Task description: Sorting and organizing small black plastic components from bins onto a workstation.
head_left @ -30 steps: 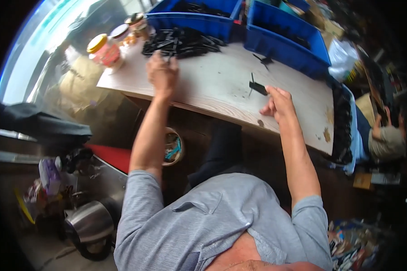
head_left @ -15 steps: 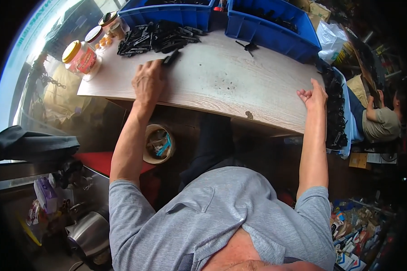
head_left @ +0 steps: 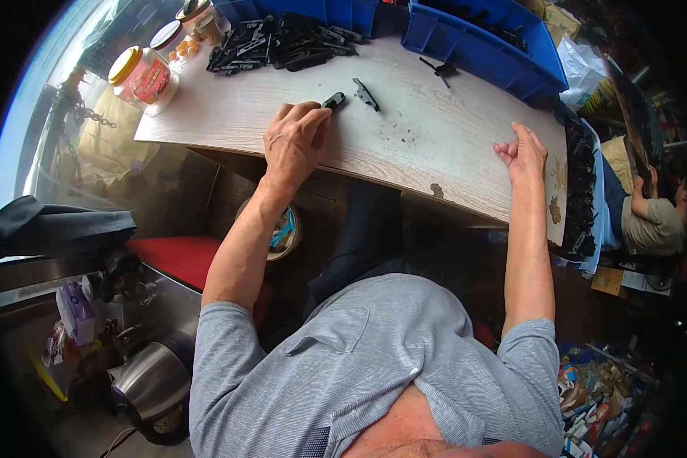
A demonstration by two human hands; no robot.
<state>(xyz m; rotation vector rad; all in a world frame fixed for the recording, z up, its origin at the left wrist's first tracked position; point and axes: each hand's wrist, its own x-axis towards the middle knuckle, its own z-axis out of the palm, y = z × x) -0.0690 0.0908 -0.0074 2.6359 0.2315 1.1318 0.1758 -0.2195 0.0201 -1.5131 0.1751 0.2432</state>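
At the table's left part, my left hand (head_left: pixel 294 141) is closed on a small black plastic part (head_left: pixel 333 101), which sticks out past the fingertips. Just to its right, a second black plastic part (head_left: pixel 366 95) lies loose on the pale wooden table (head_left: pixel 450 130). Over the table's right end, my right hand (head_left: pixel 524 156) has loosely bent fingers set apart, with nothing visible in them. Beyond my left hand is a heap of similar black parts (head_left: pixel 282 47). Another thin black piece (head_left: pixel 440 71) lies near the right blue bin.
Two blue bins, left (head_left: pixel 347 14) and right (head_left: pixel 485 59), stand along the far edge. A yellow-lidded jar (head_left: pixel 141 82) is at the left corner. Beyond the right end is a tub of black parts (head_left: pixel 580 191); a person (head_left: pixel 653 217) sits past it. A metal kettle (head_left: pixel 153 382) is lower left.
My left hand has moved right and nearer, away from the heap, with a black part in its fingers. A loose black part now shows on the table beside it. My right hand stays nearly put.
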